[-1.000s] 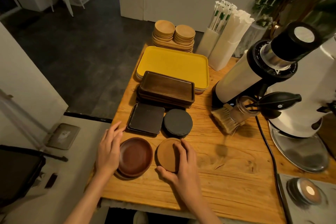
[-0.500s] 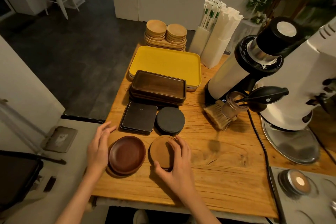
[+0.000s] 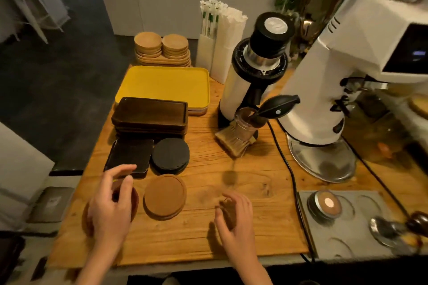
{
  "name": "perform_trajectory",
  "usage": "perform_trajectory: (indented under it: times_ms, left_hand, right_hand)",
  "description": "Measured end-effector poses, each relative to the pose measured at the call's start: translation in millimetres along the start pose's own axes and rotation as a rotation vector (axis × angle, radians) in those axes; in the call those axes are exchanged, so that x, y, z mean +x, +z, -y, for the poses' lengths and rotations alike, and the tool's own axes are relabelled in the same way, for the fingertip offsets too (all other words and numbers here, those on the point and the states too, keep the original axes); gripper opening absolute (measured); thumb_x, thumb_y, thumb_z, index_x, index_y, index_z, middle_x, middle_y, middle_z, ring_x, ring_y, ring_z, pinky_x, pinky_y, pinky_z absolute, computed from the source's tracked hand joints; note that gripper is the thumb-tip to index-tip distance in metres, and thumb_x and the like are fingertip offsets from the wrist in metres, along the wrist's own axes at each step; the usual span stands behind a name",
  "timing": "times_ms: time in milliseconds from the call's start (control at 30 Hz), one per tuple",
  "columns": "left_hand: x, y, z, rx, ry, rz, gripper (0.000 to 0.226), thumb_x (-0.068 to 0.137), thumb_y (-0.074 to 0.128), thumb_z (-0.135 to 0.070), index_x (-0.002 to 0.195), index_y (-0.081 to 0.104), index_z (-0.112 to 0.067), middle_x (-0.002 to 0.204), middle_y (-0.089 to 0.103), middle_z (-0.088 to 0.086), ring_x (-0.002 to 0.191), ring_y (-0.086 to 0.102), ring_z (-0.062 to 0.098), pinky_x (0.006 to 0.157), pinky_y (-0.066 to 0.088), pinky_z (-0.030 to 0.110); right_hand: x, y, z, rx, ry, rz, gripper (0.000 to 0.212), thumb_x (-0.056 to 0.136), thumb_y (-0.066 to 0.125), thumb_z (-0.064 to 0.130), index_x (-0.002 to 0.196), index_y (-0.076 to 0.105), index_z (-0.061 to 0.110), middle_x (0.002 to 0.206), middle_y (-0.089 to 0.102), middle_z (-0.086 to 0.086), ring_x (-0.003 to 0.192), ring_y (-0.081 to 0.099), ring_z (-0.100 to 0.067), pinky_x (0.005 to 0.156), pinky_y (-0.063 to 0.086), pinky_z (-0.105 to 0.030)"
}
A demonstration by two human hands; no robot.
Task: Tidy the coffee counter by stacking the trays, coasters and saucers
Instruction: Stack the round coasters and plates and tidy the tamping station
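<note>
Since the trays, black coasters and brown coasters sit in neat piles on the counter, the tidying looks nearly done. Perhaps only the brown saucers at the near left edge need squaring. The left hand hovers over them, fingers loosely bent; the right hand hangs relaxed, holding nothing — 2 idle hands.

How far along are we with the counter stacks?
Done: yellow trays, dark wooden trays, black square trays, slate coasters and tan coasters all sit stacked. In hand: left hand over the brown saucers, grip unclear; right hand holds nothing. Left: no loose pieces visible, perhaps only squaring stacks.
</note>
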State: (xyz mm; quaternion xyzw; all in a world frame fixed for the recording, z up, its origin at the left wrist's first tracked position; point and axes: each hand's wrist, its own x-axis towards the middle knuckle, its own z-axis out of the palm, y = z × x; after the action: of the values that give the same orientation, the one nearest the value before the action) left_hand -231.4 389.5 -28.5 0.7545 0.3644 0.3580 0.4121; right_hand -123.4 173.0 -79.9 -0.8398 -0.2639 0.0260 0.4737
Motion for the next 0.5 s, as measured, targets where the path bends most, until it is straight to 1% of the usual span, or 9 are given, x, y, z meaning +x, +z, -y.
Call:
perform_trajectory:
  times_ms: [67,100,167,200,267,367,400,500]
  left_hand:
    - [-14.1,25.9,-22.7,-0.022,0.027,0.038,0.018,0.09,0.043,-0.043,0.1,0.056,-0.05,0.102,0.062,-0.025,0.096,0.056,-0.01,0.078,0.041,0.004]
    - [-21.9,38.0,-32.4,-0.046,0.024,0.068,0.017,0.091,0.045,-0.041,0.099,0.057,-0.05,0.102,0.064,-0.026,0.097,0.056,-0.011,0.076,0.04,0.002]
    - [-41.0,68.8,-51.4,-0.095,0.0,0.15,0.02,0.094,0.053,-0.03,0.098,0.058,-0.049,0.104,0.064,-0.027,0.097,0.058,-0.008,0.074,0.042,0.003]
    - [-50.7,83.1,-59.4,-0.106,0.001,0.184,0.026,0.096,0.055,-0.023,0.097,0.059,-0.048,0.104,0.064,-0.026,0.096,0.058,-0.008,0.075,0.043,0.003]
    - [-69.5,112.0,-76.5,-0.117,0.003,0.244,0.034,0.095,0.056,-0.013,0.094,0.059,-0.047,0.1,0.066,-0.021,0.095,0.058,-0.008,0.074,0.042,0.002]
    - [-99.3,163.0,-108.9,-0.138,-0.008,0.331,0.03,0.094,0.057,-0.015,0.093,0.06,-0.045,0.097,0.066,-0.022,0.092,0.059,-0.007,0.072,0.044,0.006]
    - [-108.4,178.1,-118.7,-0.144,0.002,0.348,0.029,0.094,0.057,-0.015,0.094,0.061,-0.044,0.097,0.066,-0.023,0.092,0.059,-0.006,0.073,0.045,0.008]
    - [-128.7,212.8,-147.2,-0.134,0.046,0.361,0.026,0.093,0.057,-0.016,0.096,0.06,-0.042,0.097,0.066,-0.02,0.093,0.058,-0.007,0.075,0.044,0.007]
  right_hand:
    - [0.1,-36.7,-7.5,0.001,0.022,-0.017,0.037,0.09,0.065,0.024,0.117,0.049,0.043,0.12,0.047,0.03,0.12,0.041,0.004,0.097,0.029,-0.005]
    - [-0.1,-55.7,-11.4,0.006,0.026,-0.029,0.038,0.09,0.067,0.021,0.117,0.051,0.042,0.12,0.049,0.029,0.121,0.042,0.003,0.098,0.031,-0.006]
    - [-2.6,-102.9,-24.9,-0.009,0.022,-0.105,0.039,0.088,0.07,0.011,0.117,0.056,0.034,0.12,0.054,0.02,0.12,0.047,-0.002,0.098,0.035,-0.01]
    - [-4.0,-126.5,-31.7,-0.029,0.016,-0.155,0.037,0.087,0.07,0.008,0.116,0.059,0.029,0.118,0.056,0.016,0.118,0.049,-0.004,0.097,0.037,-0.012]
    - [-5.4,-173.1,-44.8,-0.057,0.047,-0.251,0.036,0.087,0.07,0.003,0.114,0.06,0.025,0.115,0.058,0.012,0.113,0.051,-0.002,0.094,0.038,-0.008]
    - [-2.7,-238.4,-68.9,-0.065,0.124,-0.33,0.036,0.088,0.067,0.005,0.111,0.058,0.031,0.113,0.058,0.014,0.112,0.051,-0.002,0.093,0.036,-0.007]
    - [-0.5,-255.1,-75.8,-0.073,0.136,-0.334,0.034,0.088,0.066,0.006,0.11,0.058,0.031,0.113,0.057,0.015,0.111,0.05,-0.003,0.093,0.036,-0.007]
    - [7.9,-290.4,-93.5,-0.127,0.115,-0.35,0.03,0.089,0.065,0.008,0.11,0.058,0.028,0.111,0.057,0.016,0.11,0.05,-0.003,0.092,0.035,-0.01]
